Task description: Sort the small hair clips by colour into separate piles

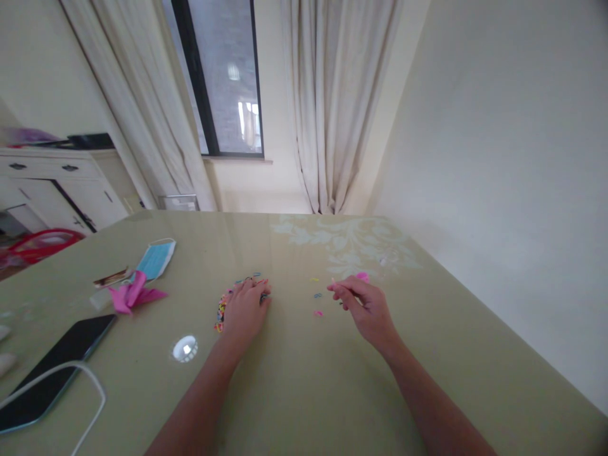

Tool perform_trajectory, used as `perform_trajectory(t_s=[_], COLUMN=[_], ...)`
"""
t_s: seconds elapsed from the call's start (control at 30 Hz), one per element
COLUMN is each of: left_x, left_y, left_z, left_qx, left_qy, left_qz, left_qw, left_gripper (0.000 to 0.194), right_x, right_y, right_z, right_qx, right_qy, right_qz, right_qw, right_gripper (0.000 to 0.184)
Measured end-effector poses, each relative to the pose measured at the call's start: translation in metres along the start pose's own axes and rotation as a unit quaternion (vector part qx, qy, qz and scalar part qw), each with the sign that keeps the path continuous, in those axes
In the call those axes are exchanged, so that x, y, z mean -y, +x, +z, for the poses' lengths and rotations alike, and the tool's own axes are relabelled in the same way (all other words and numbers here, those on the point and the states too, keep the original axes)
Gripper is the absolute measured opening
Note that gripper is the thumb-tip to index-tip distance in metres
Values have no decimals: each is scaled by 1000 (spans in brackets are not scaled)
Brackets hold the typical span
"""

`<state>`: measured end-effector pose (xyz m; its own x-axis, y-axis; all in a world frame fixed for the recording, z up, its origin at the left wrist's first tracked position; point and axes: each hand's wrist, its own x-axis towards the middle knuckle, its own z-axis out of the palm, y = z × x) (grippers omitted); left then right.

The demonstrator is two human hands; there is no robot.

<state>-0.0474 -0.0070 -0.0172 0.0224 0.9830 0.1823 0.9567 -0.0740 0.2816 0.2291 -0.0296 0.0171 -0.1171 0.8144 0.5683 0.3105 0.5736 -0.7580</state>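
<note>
a loose row of three small pieces is seen on the tabletop (294, 386) between the two hands: a yellow piece (315, 279) farthest off, a blue piece (318, 296) in the middle and a pink piece (318, 313) nearest. the row is stretched away from the person, while each piece appears to be laid crosswise. it is placed just left of the right hand (369, 311), which is clearly the nearer one; the left hand (246, 309) is set farther off, with bare surface between. the right hand's fingertips are drawn narrowly together, but whether anything tiny is held there cannot be told. the left hand is laid palm down over a multicoloured pile (221, 308), mostly covered by it; whether any piece is gripped cannot be told. a pink object (363, 277) is partly hidden behind the right hand. well to the left, a blue mask (156, 260), a folded pink shape (133, 295), a shiny round object (185, 349) and a dark-screened device (57, 367) are found, none standing between the hands and the row.
</note>
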Motion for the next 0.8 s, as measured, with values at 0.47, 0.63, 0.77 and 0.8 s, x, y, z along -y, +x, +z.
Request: perform_trajectory(t_s=[0.47, 0.63, 0.77, 0.8], left_x=[2, 3, -1, -2], left_y=[6, 3, 2, 2], left_z=[-6, -5, -1, -1], left_qx=[0, 11, 5, 7], left_qy=[32, 23, 58, 69], left_qz=[-29, -9, 10, 12], left_qw=[999, 1000, 998, 998], left_gripper=[26, 18, 26, 27], right_x=[-18, -21, -21, -20], right_y=[-4, -7, -9, -9], right_z=[-1, 7, 12, 13], right_qx=[322, 347, 344, 346], right_qy=[-389, -419, -445, -451], right_qz=[5, -16, -40, -43], right_qw=[863, 839, 826, 822], right_gripper=[33, 21, 17, 16])
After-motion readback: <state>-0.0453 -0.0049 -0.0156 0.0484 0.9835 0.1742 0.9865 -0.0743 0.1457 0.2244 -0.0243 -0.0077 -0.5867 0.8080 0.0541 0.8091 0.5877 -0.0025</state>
